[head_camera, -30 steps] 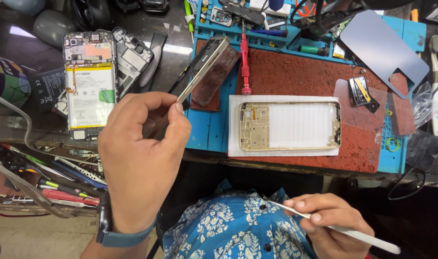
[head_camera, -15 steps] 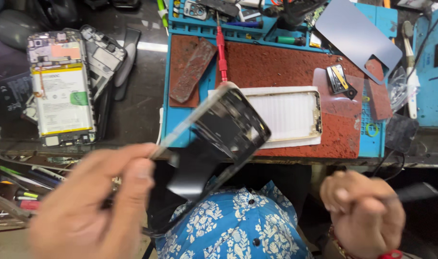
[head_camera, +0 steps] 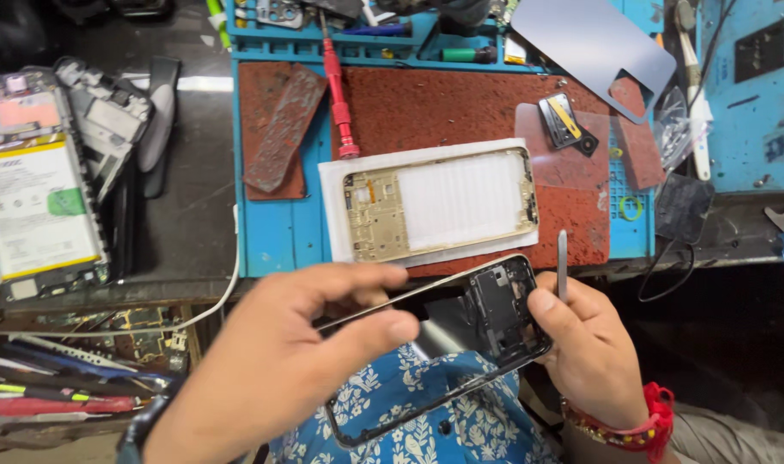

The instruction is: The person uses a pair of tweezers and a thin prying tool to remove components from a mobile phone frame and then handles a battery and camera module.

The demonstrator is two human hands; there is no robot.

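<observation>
Frame [head_camera: 460,344]: black phone frame, held over my lap, just below the bench [head_camera: 194,232] edge.
Left hand [head_camera: 280,369]: fingers pinch its top edge.
Right hand [head_camera: 594,348]: fingers grip its right end, a thin pry tool [head_camera: 562,262] tucked upright.
Handling: light, thin, probably bends easily; hold by the rails.

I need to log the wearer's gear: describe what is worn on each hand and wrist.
Both hands are bare, with no gloves or rings in view. The left hand has a dark band, probably a watch strap, at its wrist by the bottom edge. The right hand has a red thread bracelet with small beads around its wrist. No sleeves reach either wrist.
</observation>
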